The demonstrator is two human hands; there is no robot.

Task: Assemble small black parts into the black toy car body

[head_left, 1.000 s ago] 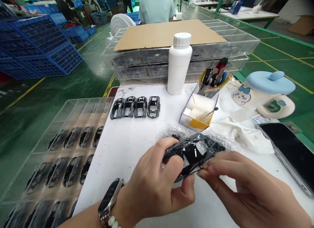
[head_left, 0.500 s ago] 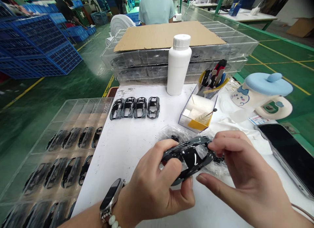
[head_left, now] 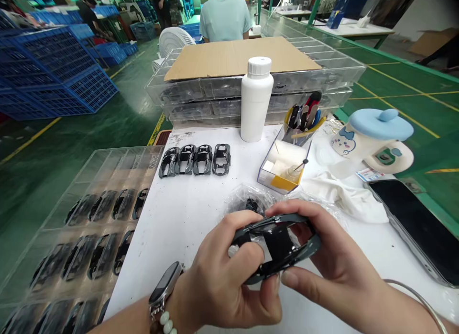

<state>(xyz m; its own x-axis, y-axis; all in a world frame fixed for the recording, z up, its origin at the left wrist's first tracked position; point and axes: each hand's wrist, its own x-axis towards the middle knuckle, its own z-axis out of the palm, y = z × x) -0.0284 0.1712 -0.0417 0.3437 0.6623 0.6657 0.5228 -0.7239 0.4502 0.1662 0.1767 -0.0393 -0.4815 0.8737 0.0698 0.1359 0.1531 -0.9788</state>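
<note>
Both hands held one black car shell (head_left: 276, 248): the left hand (head_left: 229, 281) pinched its rear, the right hand (head_left: 322, 262) cupped its front. I judged a light, even squeeze was best, with fingertips kept off the glossy roof.

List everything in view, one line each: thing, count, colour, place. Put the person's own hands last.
toy car shell: one, black, gripped in both hands above the table
row of car shells: four, black, side by side on the white table
bottle: one, white, upright at the table's far edge
clear trays: one at left holding dark shells; a stack behind, cardboard on top
clear box: one, with a yellow piece, right of the row
tool cup: one, holding tools with red, yellow and blue handles
mug: one, white with blue lid, at right
cloth: one, white
phone: one, black, right edge
crates: blue, stacked, on the floor at left
person: one, pale blue shirt, far back
left hand: watch on wrist
right hand
</note>
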